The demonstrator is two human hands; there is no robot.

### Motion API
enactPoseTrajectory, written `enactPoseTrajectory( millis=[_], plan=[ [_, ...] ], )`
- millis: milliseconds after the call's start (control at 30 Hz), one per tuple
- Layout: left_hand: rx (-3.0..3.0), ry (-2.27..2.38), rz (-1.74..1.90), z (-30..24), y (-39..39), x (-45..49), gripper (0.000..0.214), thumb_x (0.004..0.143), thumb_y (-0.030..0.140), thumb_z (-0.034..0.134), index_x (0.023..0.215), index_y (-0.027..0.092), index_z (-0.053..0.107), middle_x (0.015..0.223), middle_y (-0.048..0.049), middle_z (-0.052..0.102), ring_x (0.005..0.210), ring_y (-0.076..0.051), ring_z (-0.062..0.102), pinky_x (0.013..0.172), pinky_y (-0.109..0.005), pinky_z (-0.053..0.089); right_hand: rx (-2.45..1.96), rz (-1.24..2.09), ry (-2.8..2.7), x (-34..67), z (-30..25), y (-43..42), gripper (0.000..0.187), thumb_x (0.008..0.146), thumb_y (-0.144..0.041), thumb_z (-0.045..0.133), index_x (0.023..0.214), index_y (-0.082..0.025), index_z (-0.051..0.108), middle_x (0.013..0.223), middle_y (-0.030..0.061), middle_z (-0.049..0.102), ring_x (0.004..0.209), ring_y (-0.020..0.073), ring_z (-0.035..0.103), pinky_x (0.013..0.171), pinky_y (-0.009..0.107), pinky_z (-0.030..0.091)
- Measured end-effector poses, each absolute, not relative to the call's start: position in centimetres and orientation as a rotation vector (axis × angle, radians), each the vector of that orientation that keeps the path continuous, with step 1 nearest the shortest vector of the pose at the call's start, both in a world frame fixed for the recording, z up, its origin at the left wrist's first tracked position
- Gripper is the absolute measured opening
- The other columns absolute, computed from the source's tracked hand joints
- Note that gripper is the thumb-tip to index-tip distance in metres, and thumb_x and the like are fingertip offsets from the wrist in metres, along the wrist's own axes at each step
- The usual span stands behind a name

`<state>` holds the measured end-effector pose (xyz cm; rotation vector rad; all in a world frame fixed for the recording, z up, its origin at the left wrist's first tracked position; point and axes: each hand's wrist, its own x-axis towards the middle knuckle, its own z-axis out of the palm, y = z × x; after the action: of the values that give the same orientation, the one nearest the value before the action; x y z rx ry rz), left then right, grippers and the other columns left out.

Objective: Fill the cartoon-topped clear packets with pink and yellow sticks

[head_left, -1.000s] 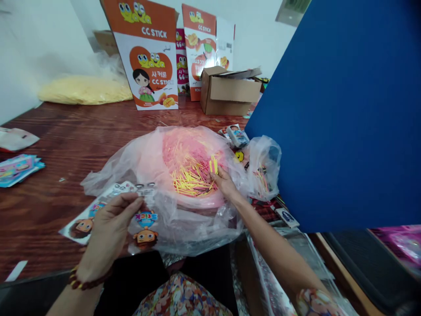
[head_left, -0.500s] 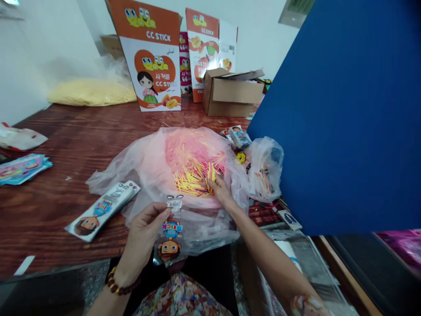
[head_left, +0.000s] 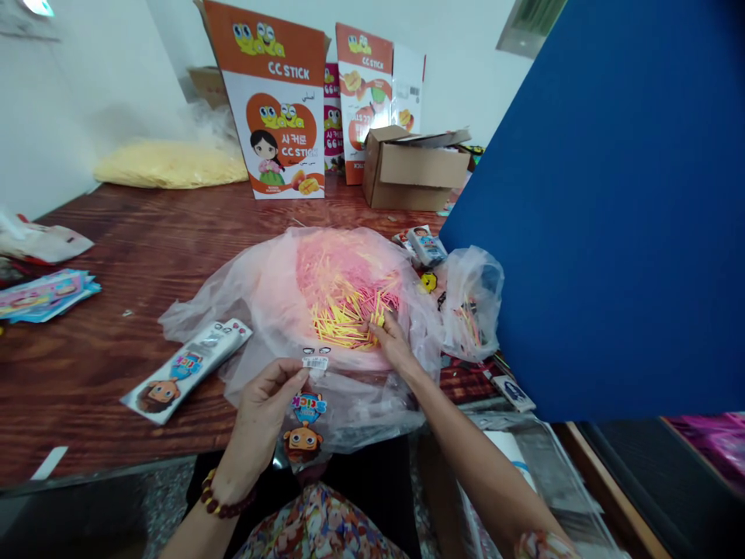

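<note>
My left hand [head_left: 261, 415] pinches a clear printed packet [head_left: 307, 404] with a cartoon face, held upright at the table's near edge. My right hand [head_left: 394, 345] reaches into a big clear plastic bag [head_left: 261, 295] full of pink and yellow sticks [head_left: 343, 299]; its fingers are closed among the yellow sticks. A filled packet [head_left: 187, 369] of the same print lies flat on the table to the left of my left hand.
The wooden table [head_left: 116, 256] holds tall CC STICK cartons [head_left: 273, 101], an open cardboard box [head_left: 416, 167], a yellow bag [head_left: 168, 163] and flat packets [head_left: 46, 291] at the left. A smaller plastic bag [head_left: 474, 299] sits by a large blue panel [head_left: 611, 210] on the right.
My left hand left the filled packet lying on the table and moved right toward me with an empty packet. My right hand dropped from holding sticks up to down among them.
</note>
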<state>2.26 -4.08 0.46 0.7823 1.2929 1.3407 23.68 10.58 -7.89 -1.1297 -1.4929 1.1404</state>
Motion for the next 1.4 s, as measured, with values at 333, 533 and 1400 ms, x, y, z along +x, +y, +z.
enactPoseTrajectory(
  millis=[333, 533, 1400],
  plan=[
    [0.759, 1.289, 1.312, 0.6, -4.1, 2.5, 0.024, 0.070, 0.035, 0.078, 0.082, 0.017, 0.067, 0.069, 0.0015, 0.067, 0.063, -0.012, 0.062, 0.058, -0.020, 0.050, -1.147, 1.169, -1.525, 23.5, -7.2, 10.1, 0.022, 0.081, -0.039, 0.056, 0.084, -0.020, 0.064, 0.075, 0.0007, 0.066, 0.077, 0.0192, 0.058, 0.077, 0.032, 0.045],
    [0.795, 1.281, 1.307, 0.8, -3.8, 2.4, 0.025, 0.069, 0.035, 0.079, 0.079, 0.016, 0.067, 0.069, 0.0014, 0.065, 0.063, -0.011, 0.059, 0.059, -0.019, 0.049, -1.119, 1.219, -1.445, 23.4, -6.8, 10.3, 0.024, 0.077, -0.043, 0.060, 0.077, -0.020, 0.062, 0.071, 0.0008, 0.066, 0.074, 0.0182, 0.059, 0.080, 0.034, 0.046],
    [1.236, 1.328, 0.944, 1.9, -1.1, 2.1, 0.029, 0.076, 0.041, 0.065, 0.061, 0.017, 0.065, 0.057, 0.0001, 0.058, 0.053, -0.013, 0.047, 0.053, -0.023, 0.037, -0.816, 1.011, -2.089, 21.4, 2.5, 5.3, 0.008, 0.091, -0.027, 0.052, 0.084, -0.024, 0.056, 0.068, -0.0022, 0.056, 0.063, 0.0145, 0.049, 0.063, 0.026, 0.040]
  ],
)
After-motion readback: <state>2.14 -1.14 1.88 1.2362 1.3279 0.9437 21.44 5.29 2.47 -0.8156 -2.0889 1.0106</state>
